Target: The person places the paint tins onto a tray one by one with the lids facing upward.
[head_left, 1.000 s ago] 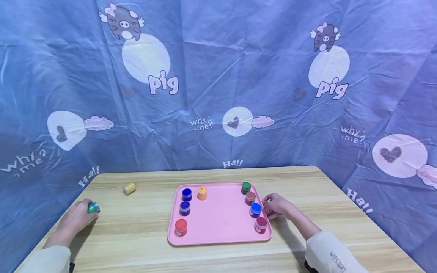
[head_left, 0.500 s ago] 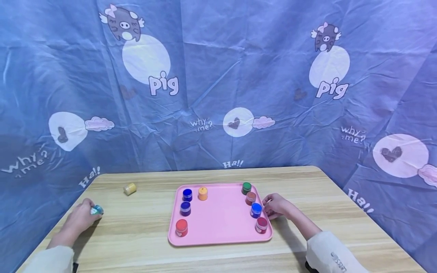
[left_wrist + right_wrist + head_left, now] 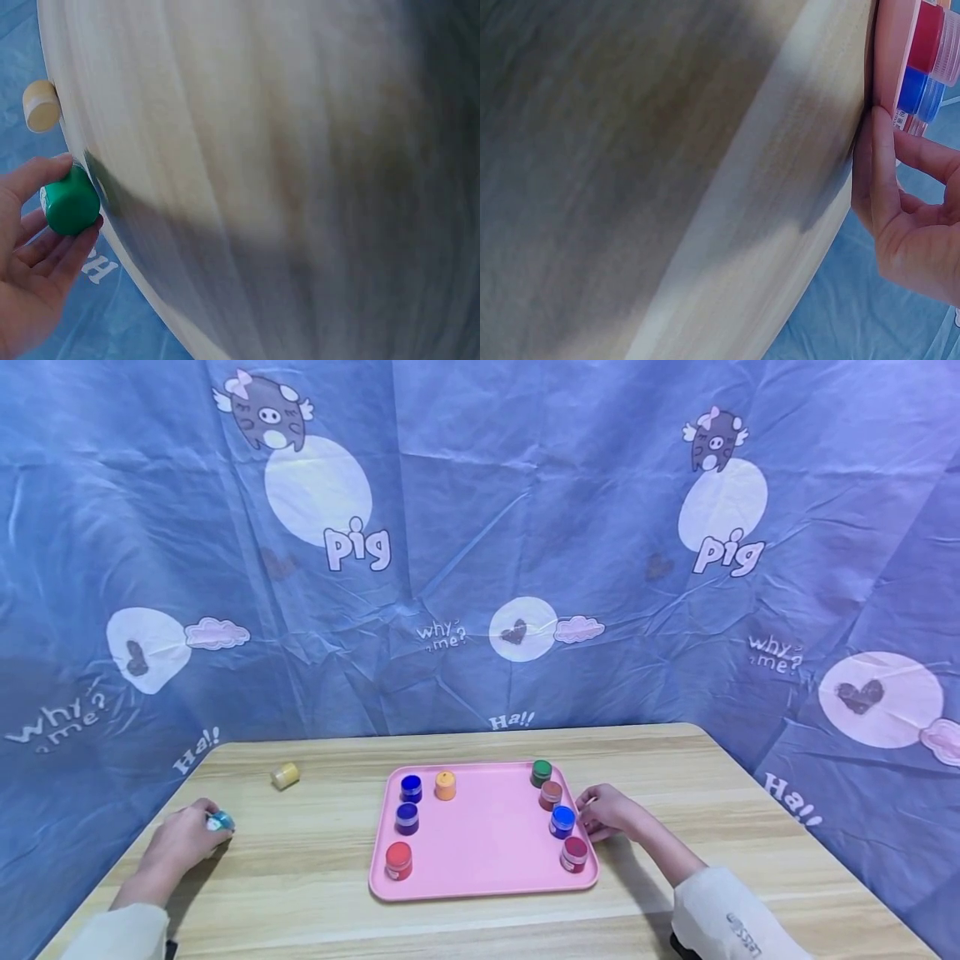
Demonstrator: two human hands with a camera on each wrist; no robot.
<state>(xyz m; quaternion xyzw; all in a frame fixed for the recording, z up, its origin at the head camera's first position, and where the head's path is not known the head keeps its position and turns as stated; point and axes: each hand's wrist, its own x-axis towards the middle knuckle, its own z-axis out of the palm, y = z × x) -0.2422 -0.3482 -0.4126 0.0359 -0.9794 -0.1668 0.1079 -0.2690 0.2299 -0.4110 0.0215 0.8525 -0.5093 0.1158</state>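
Observation:
My left hand pinches a small green paint jar between thumb and fingers, low above the left side of the table. In the head view this paint jar shows a bluish, shiny end. A yellow paint jar lies on its side farther back. In the middle, a pink tray bears several paint jars, among them a red one and an orange one. My right hand grips the tray's right rim beside the blue paint jar; some fingertips are hidden.
Along the tray's right side stand a green jar, a brown jar and a dark red jar. Two dark blue jars are on its left side. A blue printed cloth hangs behind the wooden table.
My left hand has shifted slightly right with the paint jar, which has turned so that less green shows in the head view. The right hand and the tray stay practically where they were.

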